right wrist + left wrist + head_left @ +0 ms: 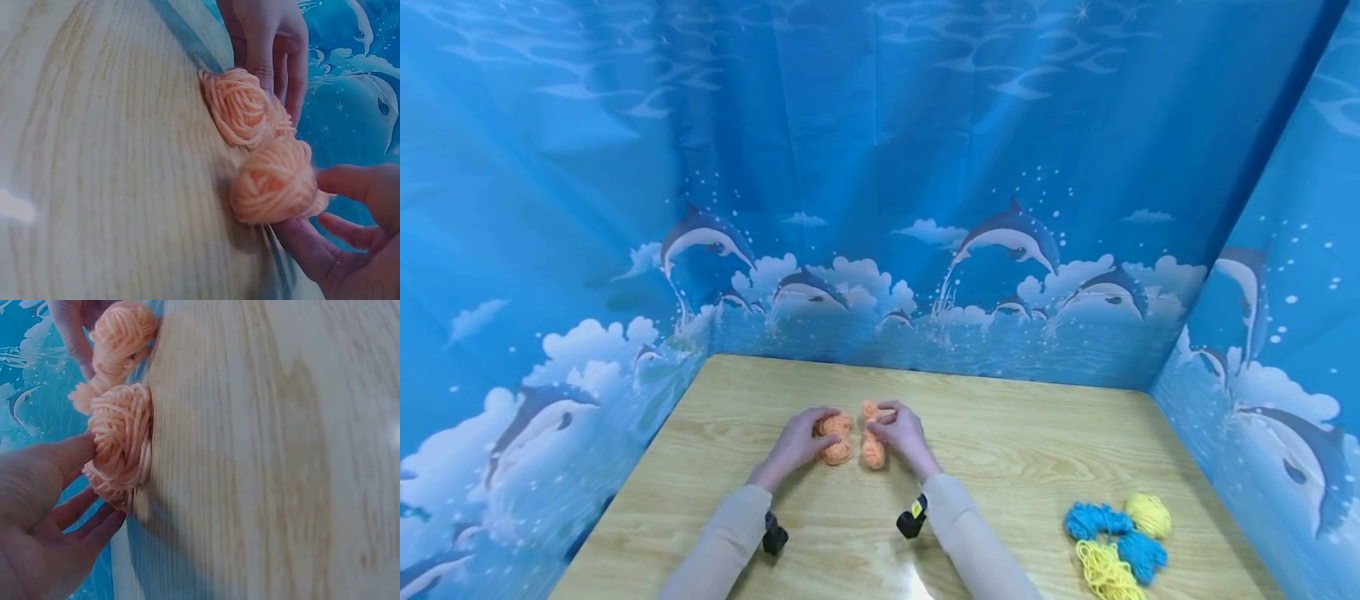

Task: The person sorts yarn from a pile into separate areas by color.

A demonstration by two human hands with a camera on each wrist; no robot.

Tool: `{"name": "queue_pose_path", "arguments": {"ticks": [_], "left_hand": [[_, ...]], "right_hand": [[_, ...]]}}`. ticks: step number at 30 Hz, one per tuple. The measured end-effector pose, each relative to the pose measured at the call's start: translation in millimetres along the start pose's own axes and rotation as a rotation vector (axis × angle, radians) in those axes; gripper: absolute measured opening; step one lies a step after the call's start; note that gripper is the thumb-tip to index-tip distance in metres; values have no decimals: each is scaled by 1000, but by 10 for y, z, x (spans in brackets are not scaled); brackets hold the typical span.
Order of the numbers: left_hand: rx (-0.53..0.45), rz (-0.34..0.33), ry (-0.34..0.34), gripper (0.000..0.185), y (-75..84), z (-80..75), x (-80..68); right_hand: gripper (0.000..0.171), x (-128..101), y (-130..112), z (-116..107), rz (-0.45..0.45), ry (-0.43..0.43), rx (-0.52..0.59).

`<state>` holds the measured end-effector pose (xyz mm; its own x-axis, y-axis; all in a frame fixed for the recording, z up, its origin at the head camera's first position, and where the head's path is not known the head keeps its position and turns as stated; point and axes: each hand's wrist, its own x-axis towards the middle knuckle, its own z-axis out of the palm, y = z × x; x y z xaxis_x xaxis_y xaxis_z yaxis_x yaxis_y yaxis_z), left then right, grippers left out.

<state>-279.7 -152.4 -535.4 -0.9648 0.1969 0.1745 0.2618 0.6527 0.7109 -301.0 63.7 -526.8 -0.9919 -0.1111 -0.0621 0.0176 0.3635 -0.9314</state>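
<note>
Hands [795, 443] [904, 433] each grip one orange yarn bundle [835, 438] [872, 437], side by side

Two small peach-orange yarn bundles, the left yarn bundle [834, 437] and the right yarn bundle [872, 435], lie just beside each other on the wooden table [1030, 450], near its middle.

— What sort of place is this?
— A staged recording booth, not a lived-in room: a light wooden tabletop [1015, 450] is walled on three sides by a hung blue plastic curtain printed with dolphins and clouds [880, 208].
— Anything else?
— Small blue and yellow yarn bundles [1116, 537].
</note>
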Motion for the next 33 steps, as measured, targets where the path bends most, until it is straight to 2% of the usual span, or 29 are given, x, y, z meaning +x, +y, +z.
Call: {"name": "queue_pose_path", "arguments": {"ticks": [9,18,24,28,33], "left_hand": [[55,2,-22,41,-3,-33,29],[76,8,-118,40,62,-138,87],[55,8,-154,40,86,-174,85],[42,15,-162,40,75,-183,67],[31,30,-141,37,63,-185,62]], "right_hand": [[42,-17,29,88,37,6,48],[48,-71,0,154,75,-42,145],[52,-83,9,155,63,-15,178],[53,-74,30,156,52,-15,193],[54,-90,16,128,55,-29,190]]}}
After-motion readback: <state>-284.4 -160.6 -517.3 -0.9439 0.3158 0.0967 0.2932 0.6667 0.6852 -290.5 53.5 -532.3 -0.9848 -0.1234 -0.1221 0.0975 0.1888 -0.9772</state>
